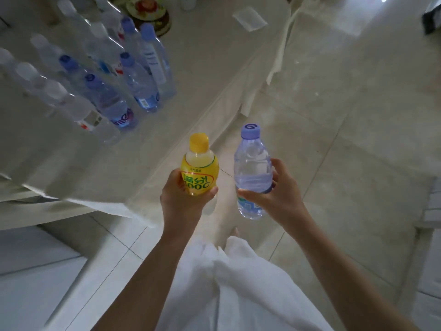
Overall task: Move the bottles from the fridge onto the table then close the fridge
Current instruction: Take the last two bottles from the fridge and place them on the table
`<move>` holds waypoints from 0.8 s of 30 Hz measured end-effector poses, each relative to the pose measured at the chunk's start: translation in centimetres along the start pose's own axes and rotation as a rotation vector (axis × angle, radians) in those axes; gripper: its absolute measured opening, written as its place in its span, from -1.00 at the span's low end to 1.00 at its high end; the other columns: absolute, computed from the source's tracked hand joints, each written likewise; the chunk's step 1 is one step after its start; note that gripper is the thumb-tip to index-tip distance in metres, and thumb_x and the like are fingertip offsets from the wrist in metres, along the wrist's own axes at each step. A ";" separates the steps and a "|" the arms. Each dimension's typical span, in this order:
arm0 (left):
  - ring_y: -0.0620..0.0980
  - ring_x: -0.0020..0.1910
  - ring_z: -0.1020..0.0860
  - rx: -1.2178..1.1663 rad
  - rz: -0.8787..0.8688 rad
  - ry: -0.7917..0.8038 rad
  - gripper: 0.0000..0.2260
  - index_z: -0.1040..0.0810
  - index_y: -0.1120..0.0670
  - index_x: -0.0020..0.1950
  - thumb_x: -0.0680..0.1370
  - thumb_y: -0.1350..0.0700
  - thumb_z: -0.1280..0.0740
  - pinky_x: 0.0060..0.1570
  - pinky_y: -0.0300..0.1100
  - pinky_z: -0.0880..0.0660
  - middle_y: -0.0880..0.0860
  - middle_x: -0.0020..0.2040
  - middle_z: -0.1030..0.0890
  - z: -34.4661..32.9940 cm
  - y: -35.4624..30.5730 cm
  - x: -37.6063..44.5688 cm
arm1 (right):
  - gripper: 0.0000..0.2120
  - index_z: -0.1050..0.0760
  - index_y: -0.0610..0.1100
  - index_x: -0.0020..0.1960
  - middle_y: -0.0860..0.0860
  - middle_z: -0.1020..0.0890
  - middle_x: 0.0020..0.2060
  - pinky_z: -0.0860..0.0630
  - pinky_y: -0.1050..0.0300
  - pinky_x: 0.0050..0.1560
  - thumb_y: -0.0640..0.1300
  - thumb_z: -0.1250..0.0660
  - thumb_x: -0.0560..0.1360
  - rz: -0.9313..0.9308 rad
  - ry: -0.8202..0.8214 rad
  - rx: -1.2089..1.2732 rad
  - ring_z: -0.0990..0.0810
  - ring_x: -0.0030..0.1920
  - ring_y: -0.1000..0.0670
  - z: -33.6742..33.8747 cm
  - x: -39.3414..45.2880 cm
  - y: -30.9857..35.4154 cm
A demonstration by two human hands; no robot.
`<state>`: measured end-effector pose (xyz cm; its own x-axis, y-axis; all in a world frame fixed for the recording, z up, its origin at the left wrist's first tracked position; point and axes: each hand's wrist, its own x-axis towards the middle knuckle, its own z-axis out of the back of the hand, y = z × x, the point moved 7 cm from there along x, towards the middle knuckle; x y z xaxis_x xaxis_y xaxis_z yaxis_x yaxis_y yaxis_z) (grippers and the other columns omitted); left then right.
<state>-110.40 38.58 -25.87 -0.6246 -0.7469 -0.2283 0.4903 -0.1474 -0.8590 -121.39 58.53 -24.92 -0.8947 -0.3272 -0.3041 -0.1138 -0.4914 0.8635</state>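
Left hand (185, 194) grips yellow bottle (200, 172); right hand (274, 192) grips water bottle (253, 173), both above floor, near surface (191, 75) edge. Transfer step; next, stand them beside bottle cluster (107, 75).

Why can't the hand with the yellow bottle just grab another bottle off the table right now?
Probably it can't: the left hand already has its fingers wrapped round the yellow bottle. The table bottles stand unblocked; it must set this one down first.
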 end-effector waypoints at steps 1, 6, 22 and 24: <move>-0.07 -0.24 -0.59 -0.008 0.010 -0.017 -0.58 -0.50 0.05 -0.09 0.19 0.10 -0.64 -0.23 -0.17 -0.50 -0.08 -0.24 -0.62 -0.4 -0.4 0.7 | -0.27 -0.39 0.11 0.12 0.09 -0.66 -0.05 -0.58 -0.15 0.04 0.18 -0.55 0.01 0.012 0.014 -0.017 -0.65 -0.02 -0.01 0.2 1.5 0.5; 0.02 -0.18 -0.61 -0.020 0.065 -0.124 -0.55 -0.51 0.05 -0.05 0.19 0.11 -0.64 -0.17 -0.09 -0.53 -0.06 -0.20 -0.62 -0.7 -1.2 4.9 | -0.30 -0.33 -0.01 0.12 0.14 -0.56 -0.07 -0.55 -0.03 0.04 -0.03 -0.63 0.10 0.061 0.055 -0.046 -0.61 -0.03 0.05 -0.2 8.5 2.7; 0.08 -0.11 -0.62 -0.105 0.204 -0.290 -0.43 -0.46 0.00 0.00 0.08 -0.04 -0.57 -0.05 0.09 -0.56 -0.07 -0.16 -0.63 -0.3 -0.7 21.0 | -0.37 -0.39 -0.03 0.04 0.17 -0.57 -0.25 -0.51 0.12 -0.19 0.11 -0.55 0.06 0.260 0.292 -0.236 -0.58 -0.18 0.07 -11.1 27.8 11.0; 0.06 -0.11 -0.63 -0.139 0.231 -0.325 -0.42 -0.48 -0.02 0.04 0.08 -0.07 -0.57 -0.04 0.10 -0.56 -0.06 -0.13 -0.65 -0.2 -0.5 22.2 | -0.38 -0.39 -0.01 0.05 0.18 -0.58 -0.22 -0.48 0.18 -0.17 0.03 -0.60 0.09 0.290 0.317 -0.263 -0.59 -0.14 0.07 -12.1 28.8 11.8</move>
<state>-124.65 22.26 -30.57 -0.2726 -0.9190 -0.2847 0.4941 0.1202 -0.8611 -143.32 33.56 -28.32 -0.6935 -0.6893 -0.2095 0.2693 -0.5177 0.8120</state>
